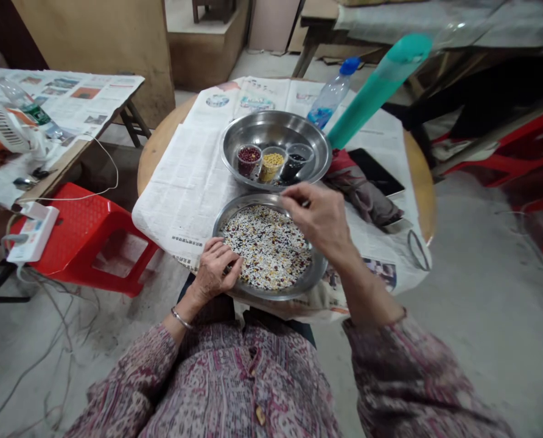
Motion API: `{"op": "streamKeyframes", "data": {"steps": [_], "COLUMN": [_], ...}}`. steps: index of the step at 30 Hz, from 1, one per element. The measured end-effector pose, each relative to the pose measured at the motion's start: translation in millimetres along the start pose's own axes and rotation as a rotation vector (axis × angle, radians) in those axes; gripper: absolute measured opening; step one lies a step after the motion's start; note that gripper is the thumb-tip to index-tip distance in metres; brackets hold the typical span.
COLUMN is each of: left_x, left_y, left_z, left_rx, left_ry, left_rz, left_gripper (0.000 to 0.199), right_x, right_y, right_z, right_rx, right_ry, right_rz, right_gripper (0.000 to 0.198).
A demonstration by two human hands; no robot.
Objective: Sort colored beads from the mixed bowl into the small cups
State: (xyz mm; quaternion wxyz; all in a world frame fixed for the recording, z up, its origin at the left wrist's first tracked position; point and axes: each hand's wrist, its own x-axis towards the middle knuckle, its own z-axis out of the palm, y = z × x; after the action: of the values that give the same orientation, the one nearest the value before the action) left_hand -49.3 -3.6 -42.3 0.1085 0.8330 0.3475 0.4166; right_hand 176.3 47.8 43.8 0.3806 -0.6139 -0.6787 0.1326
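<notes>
A round metal tray (317, 267) holds a spread of white grains mixed with dark, red and yellow beans (266, 246). My left hand (217, 267) is at the tray's left rim, fingers curled and thumb close to them; what it grips, if anything, is hidden. Over the tray's upper right edge, my right hand (319, 216) is closed in a pinch, slightly blurred, its contents too small to make out. Just beyond stands a metal bowl (276, 121) with three clear cups: a cup of red beans (248, 159), one of yellow beans (272, 163) and one of black beans (296, 163).
Newspaper (171, 176) covers the round table. A blue-capped bottle (330, 94), a tall green tube (376, 91), a crumpled dark cloth (367, 194) and a black flat object (376, 171) lie to the right. A red stool (89, 237) with a power strip (33, 234) stands left.
</notes>
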Motion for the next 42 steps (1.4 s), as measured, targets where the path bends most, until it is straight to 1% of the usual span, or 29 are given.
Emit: {"op": "streamKeyframes", "data": {"steps": [2, 4, 6, 7, 9, 11, 13, 15, 17, 18, 20, 23, 26, 29, 32, 34, 36, 42], "left_x": [0, -1, -1, -1, -1, -1, -1, 0, 0, -1, -1, -2, -3, -4, -4, -4, -4, -3], "left_y": [-1, -1, -1, -1, -1, -1, 0, 0, 0, 0, 0, -1, -1, -2, -3, -3, -2, -1], "left_z": [1, 1, 1, 1, 1, 1, 1, 0, 0, 0, 0, 1, 2, 2, 3, 3, 3, 2], "left_rx": [0.007, 0.015, 0.016, 0.013, 0.003, -0.005, -0.009, -0.009, -0.003, 0.000, 0.003, 0.012, 0.022, 0.021, 0.023, 0.022, 0.018, 0.028], "left_ry": [-0.003, 0.001, 0.010, 0.015, 0.019, 0.024, 0.026, 0.021, 0.007, -0.002, -0.014, -0.026, -0.037, -0.041, -0.040, -0.035, -0.030, -0.060], "left_rz": [-0.002, -0.001, 0.004, 0.009, 0.015, 0.015, 0.011, 0.006, -0.005, -0.009, -0.011, -0.011, -0.022, -0.021, -0.020, -0.018, -0.016, -0.041], "left_gripper": [0.022, 0.023, 0.023, 0.023, 0.022, 0.022, 0.021, 0.021, 0.022, 0.022, 0.023, 0.022, 0.022, 0.022, 0.020, 0.020, 0.020, 0.020], "right_x": [42, 77, 95, 96, 83, 55, 20, -12, -37, -47, -61, -69, -71, -72, -74, -75, -75, -69], "right_y": [5, 13, 20, 22, 23, 21, 18, 16, 17, 18, 22, 27, 26, 21, 15, 13, 13, 16], "right_z": [2, 7, 12, 14, 16, 16, 16, 18, 24, 28, 36, 46, 51, 54, 58, 61, 61, 50], "right_rx": [-0.029, -0.057, -0.099, -0.115, -0.109, -0.051, 0.007, 0.069, 0.099, 0.093, 0.060, 0.004, -0.028, -0.058, -0.138, -0.209, -0.235, -0.079], "right_ry": [0.064, 0.104, 0.144, 0.164, 0.182, 0.160, 0.098, -0.014, -0.156, -0.215, -0.285, -0.286, -0.280, -0.316, -0.348, -0.363, -0.366, -0.314], "right_rz": [-0.023, -0.028, -0.002, 0.008, 0.011, 0.005, 0.013, 0.008, -0.017, -0.032, -0.062, -0.094, -0.133, -0.213, -0.282, -0.286, -0.275, -0.214], "right_gripper": [0.018, 0.021, 0.020, 0.021, 0.022, 0.023, 0.022, 0.020, 0.018, 0.017, 0.017, 0.018, 0.018, 0.018, 0.021, 0.023, 0.023, 0.019]}}
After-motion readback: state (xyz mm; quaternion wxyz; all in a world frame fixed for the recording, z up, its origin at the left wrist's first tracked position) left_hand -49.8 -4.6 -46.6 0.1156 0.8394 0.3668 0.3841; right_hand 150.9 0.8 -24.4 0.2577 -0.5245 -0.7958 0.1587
